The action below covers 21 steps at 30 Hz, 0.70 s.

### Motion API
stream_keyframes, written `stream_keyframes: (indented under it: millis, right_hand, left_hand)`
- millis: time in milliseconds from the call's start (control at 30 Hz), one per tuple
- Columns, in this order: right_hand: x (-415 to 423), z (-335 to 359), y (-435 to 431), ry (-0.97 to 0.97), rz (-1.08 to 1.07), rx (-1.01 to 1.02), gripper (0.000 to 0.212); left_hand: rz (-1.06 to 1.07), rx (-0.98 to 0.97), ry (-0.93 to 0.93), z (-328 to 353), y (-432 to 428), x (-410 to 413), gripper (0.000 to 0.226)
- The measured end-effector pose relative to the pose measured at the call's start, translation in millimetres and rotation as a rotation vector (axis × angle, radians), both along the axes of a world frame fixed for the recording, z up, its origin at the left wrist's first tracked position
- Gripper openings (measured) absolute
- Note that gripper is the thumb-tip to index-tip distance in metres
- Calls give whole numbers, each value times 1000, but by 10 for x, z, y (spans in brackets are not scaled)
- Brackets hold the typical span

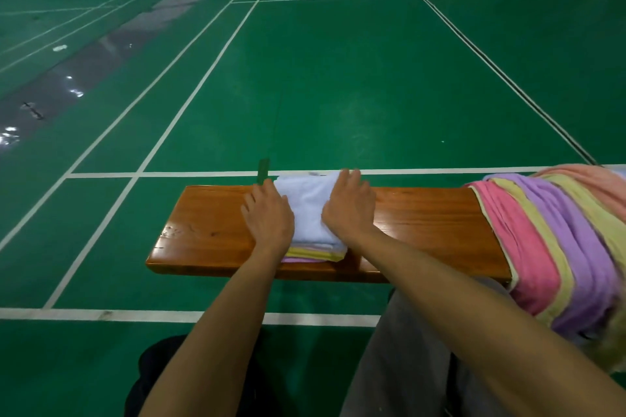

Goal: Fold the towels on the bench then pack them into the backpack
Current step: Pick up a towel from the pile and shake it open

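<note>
Both flat — left hand (269,213), right hand (349,205) — pressing folded towel (306,205).

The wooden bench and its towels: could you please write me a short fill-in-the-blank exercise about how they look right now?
1. The folded white towel lies on the glossy brown wooden ____.
2. The left hand and the right hand both press flat on the white towel with ____ fingers.
3. The unfolded pink, yellow and purple striped towel drapes over the bench's ____ end.
4. The floor around the bench is ____ with white lines.

Missing words: bench; straight; right; green
</note>
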State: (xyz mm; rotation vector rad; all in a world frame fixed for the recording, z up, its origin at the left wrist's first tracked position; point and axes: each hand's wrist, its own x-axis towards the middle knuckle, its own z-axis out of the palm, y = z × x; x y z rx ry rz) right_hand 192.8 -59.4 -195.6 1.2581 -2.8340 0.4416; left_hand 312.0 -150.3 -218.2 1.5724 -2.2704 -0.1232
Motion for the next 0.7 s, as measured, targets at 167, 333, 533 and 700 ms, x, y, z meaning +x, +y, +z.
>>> stream_keyframes:
  millis: [167,333,533,700]
  right_hand:
    - [-8,-193,-160,-18,259,51,63]
    - [-53,-526,-164,-236,202,107,64]
    - [-65,-553,-239,-304,177,-27,63]
    - [-121,-562,-286,-318,193,-30,62]
  left_hand:
    - [-476,-72,-110,15,-57,-205,45]
    - [-231,327,-37,-340,-96,-187,56]
    - [-91,318,32,-332,-132,-261,69]
    - [-77,268,-34,-383,-186,-312,70]
